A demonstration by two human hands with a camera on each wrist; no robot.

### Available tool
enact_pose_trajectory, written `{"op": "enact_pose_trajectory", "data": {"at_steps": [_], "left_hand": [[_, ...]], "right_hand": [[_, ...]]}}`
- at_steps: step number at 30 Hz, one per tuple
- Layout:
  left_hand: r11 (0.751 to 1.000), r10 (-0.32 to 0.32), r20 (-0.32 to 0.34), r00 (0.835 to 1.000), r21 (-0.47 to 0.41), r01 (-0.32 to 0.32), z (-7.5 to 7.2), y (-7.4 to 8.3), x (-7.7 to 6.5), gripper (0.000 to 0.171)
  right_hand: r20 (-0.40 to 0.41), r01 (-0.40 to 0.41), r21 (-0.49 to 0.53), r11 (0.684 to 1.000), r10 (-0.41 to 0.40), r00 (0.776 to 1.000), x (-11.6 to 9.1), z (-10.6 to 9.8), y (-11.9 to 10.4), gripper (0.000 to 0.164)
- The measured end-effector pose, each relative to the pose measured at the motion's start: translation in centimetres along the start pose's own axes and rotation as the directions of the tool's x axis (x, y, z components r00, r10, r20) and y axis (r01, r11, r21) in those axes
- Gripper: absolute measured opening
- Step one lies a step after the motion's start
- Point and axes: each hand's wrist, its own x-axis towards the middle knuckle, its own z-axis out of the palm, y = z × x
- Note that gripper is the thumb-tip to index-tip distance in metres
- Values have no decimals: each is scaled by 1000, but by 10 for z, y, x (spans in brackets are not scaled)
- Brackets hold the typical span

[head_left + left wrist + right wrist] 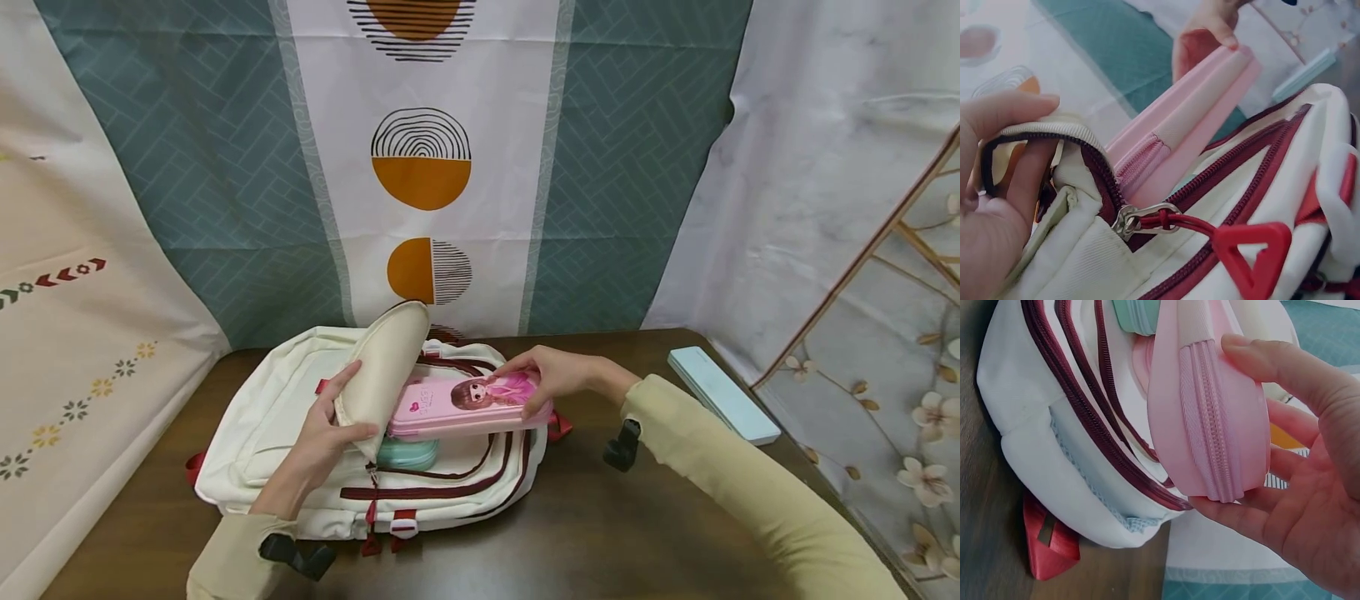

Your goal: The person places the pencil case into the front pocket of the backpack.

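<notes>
A cream backpack [277,408] with dark red zippers lies on the table, its front pocket unzipped. My left hand [326,425] grips the pocket's flap [390,358] and holds it up; in the left wrist view the thumb and fingers pinch the zippered edge. With my right hand [551,375] I hold a pink zippered pencil case [442,408] by its right end, thumb on one face and fingers on the other. The case's left end is at the pocket opening, partly behind the flap. Under it, a mint green case [408,454] sits inside the pocket.
A light blue flat box [723,396] lies at the table's right side. Red triangular zipper pulls [1252,256] hang from the bag's near side. Patterned cloth [630,167] stands behind the brown table [600,533].
</notes>
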Motion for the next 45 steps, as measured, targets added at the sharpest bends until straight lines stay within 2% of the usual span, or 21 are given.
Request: {"op": "enact_pose_trajectory", "data": {"at_steps": [6, 13, 21, 28, 34, 40, 45], "left_hand": [[998, 20, 56, 998, -54, -17, -4, 1, -1, 91], [999, 18, 93, 996, -33, -15, -6, 3, 4, 91], [996, 86, 203, 975, -34, -81, -5, 0, 13, 92], [995, 101, 231, 968, -34, -96, -1, 4, 16, 91], [995, 93, 247, 964, -52, -83, 6, 3, 18, 91], [993, 110, 246, 963, -77, -94, 5, 2, 18, 91], [987, 152, 276, 949, -92, -131, 3, 0, 17, 90]], "right_hand": [[-2, 1, -25, 1000, -1, 1000, 8, 5, -3, 61], [-5, 32, -36, 999, -32, 999, 15, 10, -5, 61], [-24, 58, -48, 997, -59, 998, 24, 21, -10, 60], [-77, 53, -34, 998, -55, 996, 38, 33, -14, 61], [-100, 52, -74, 996, -59, 993, 54, 52, -21, 66], [-149, 26, -117, 993, -43, 988, 64, 65, -29, 66], [-177, 26, -160, 987, -54, 983, 64, 71, -30, 67]]}}
